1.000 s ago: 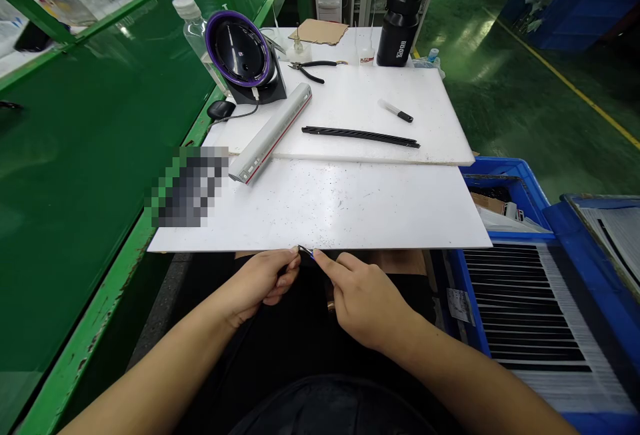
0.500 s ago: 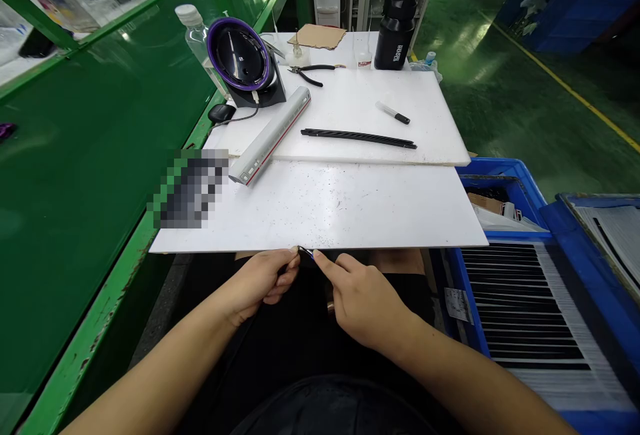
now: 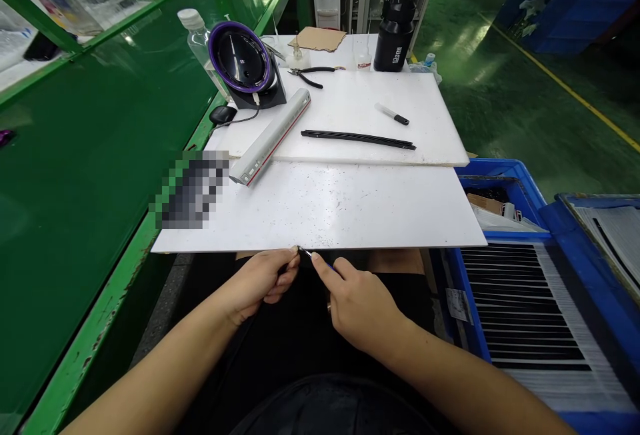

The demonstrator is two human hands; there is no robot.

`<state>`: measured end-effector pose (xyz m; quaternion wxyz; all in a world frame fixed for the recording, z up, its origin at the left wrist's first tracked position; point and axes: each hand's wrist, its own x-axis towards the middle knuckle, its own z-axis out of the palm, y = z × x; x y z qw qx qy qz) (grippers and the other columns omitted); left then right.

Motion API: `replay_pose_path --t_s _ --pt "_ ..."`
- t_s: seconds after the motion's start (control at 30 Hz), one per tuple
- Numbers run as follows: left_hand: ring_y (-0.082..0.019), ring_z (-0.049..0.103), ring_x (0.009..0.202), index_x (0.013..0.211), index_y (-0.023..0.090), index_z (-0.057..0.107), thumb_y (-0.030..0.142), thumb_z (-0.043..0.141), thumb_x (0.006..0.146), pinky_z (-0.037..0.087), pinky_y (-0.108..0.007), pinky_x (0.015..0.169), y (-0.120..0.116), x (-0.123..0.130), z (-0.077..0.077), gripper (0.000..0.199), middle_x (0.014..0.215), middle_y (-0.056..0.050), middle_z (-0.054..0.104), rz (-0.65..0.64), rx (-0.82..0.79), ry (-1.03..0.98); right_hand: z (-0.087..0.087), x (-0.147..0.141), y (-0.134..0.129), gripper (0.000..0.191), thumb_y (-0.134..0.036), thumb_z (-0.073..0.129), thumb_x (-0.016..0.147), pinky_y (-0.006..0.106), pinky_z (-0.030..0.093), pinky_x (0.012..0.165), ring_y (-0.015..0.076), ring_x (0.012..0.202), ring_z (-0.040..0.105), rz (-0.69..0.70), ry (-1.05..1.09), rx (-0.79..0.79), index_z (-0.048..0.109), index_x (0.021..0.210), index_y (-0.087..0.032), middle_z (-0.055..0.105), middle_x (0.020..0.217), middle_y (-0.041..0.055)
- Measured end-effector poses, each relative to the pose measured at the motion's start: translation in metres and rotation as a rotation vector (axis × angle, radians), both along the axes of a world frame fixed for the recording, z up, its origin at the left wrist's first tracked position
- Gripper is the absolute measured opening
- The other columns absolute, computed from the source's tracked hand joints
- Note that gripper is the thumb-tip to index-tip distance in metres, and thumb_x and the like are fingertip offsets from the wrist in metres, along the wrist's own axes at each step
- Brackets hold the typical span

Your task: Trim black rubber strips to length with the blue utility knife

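At the table's near edge my left hand (image 3: 264, 283) is closed in a pinch on a small dark piece (image 3: 300, 248), most of it hidden by the fingers. My right hand (image 3: 364, 303) is wrapped round a slim blue-handled tool (image 3: 307, 254), index finger stretched along it. The tool's thin metallic tip points left and meets, or nearly meets, the dark piece; its exact kind is not clear. Dark specks lie on the white tabletop (image 3: 400, 212) beyond the hands. Farther back, a bundle of long black strips (image 3: 357, 139) rests on a white foam board (image 3: 435, 115).
A grey-white train-like model (image 3: 273, 136) lies diagonally at left, near a purple-rimmed round device (image 3: 240, 56). Cutting pliers (image 3: 313, 74), a capped craft knife or pen (image 3: 393, 114) and a black bottle (image 3: 394, 35) stand or lie farther back. Blue crates (image 3: 477, 315) flank the right side.
My right hand has shifted slightly right and down, drawing the tool a little away from my left fingers, so more of its thin tip shows. My left hand stays put.
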<state>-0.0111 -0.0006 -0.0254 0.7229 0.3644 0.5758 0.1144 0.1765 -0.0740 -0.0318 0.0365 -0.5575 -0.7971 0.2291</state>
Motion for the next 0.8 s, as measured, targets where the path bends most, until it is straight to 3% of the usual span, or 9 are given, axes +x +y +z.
replay_pose_path --t_s 0.27,0.57,0.8 --pt "-0.005 0.017 0.044 0.073 0.018 0.044 0.046 0.051 0.088 0.013 -0.014 0.038 -0.0003 0.0011 0.0004 0.033 0.054 0.007 0.032 0.003 0.008 0.004 0.0016 0.0051 0.0021 0.067 -0.015 0.042 0.092 0.03 0.047 0.061 0.018 0.072 0.062 -0.04 0.102 -0.013 0.034 0.157 -0.025 0.063 0.109 0.007" --pt "-0.005 0.017 0.044 0.073 0.018 0.043 0.044 0.048 0.089 0.014 -0.014 0.038 0.0008 -0.0005 0.0004 0.031 0.054 0.007 0.032 0.004 -0.014 -0.005 0.0014 -0.0039 -0.0023 0.074 -0.008 0.04 0.087 0.03 0.048 0.056 0.019 0.07 0.062 0.018 -0.032 0.006 0.029 0.159 -0.018 0.06 0.109 0.0121" --pt "-0.005 0.018 0.043 0.073 0.018 0.043 0.042 0.046 0.091 0.014 -0.014 0.038 -0.0022 0.0029 0.0011 0.03 0.054 0.006 0.032 0.039 -0.019 -0.008 0.0008 0.0002 -0.0019 0.066 -0.012 0.038 0.093 0.029 0.048 0.063 0.0175 0.073 0.063 -0.092 0.165 -0.023 0.035 0.157 -0.025 0.063 0.108 0.0064"
